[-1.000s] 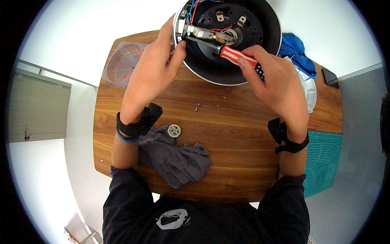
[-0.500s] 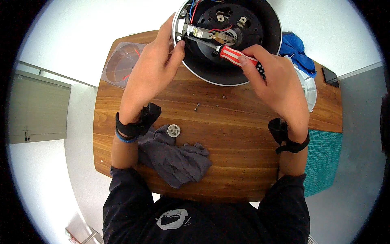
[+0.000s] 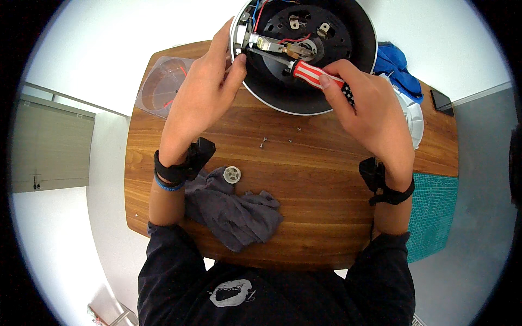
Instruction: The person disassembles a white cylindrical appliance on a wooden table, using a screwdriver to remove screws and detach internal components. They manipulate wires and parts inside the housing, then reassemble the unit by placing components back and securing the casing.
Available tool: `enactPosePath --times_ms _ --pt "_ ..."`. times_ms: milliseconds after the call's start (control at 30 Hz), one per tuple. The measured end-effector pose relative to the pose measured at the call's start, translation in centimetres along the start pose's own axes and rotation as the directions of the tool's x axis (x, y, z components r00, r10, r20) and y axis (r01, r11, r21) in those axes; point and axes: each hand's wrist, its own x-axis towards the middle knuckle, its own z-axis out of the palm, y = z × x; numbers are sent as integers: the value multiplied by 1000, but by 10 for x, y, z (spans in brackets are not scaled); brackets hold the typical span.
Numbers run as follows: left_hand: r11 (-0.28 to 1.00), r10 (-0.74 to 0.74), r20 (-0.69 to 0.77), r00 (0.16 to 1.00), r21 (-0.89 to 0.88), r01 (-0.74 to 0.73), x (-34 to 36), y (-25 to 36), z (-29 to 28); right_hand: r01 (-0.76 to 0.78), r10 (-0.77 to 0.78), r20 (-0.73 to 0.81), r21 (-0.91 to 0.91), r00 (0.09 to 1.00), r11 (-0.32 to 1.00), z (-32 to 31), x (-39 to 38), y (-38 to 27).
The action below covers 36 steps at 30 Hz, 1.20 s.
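Observation:
A round appliance housing [image 3: 304, 100], black inside with a pale rim, is at the far edge of the view, its open side showing. Inside it are red and blue wires, metal tabs and a narrow metal bracket [image 3: 270, 44]. My left hand [image 3: 204, 87] grips the housing's left rim, thumb on the near side and fingers mostly hidden behind. In my right hand [image 3: 370, 103] is a screwdriver [image 3: 312, 73] with a red-and-white striped handle. Its shaft points left into the housing, and its tip is by the rim close to my left thumb.
Several small screws [image 3: 263, 142] lie on the wooden table [image 3: 321, 201]. Nearer me are a grey cloth [image 3: 239, 217] and a small white knob [image 3: 231, 174]. A clear plastic box [image 3: 163, 87] sits left; a blue cloth [image 3: 399, 68], white part [image 3: 414, 117], phone [image 3: 442, 102] and green mat [image 3: 432, 217] lie right.
Almost nothing differs. My left thumb has shifted very slightly at the rim, and the screwdriver stays in nearly the same position.

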Motion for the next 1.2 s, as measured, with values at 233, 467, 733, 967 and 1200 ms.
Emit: enactPosePath --times_ms 233,467,733,967,1200 --pt "999 16 -32 999 -28 -17 1 1 2 22 -22 -6 -13 1000 1000 -2 -1 1" --pt "1000 -3 -10 1000 2 3 0 1 0 3 -3 -3 17 1000 1000 3 0 1" --pt "1000 -8 3 1000 -23 8 1 3 0 -24 23 20 30 1000 999 -3 1 0" --pt "1000 -4 -12 1000 0 4 0 5 -1 44 -44 1 4 999 999 -1 1 2" --pt "1000 24 -41 999 -5 -24 -1 2 1 22 -24 40 45 999 999 0 1 3"
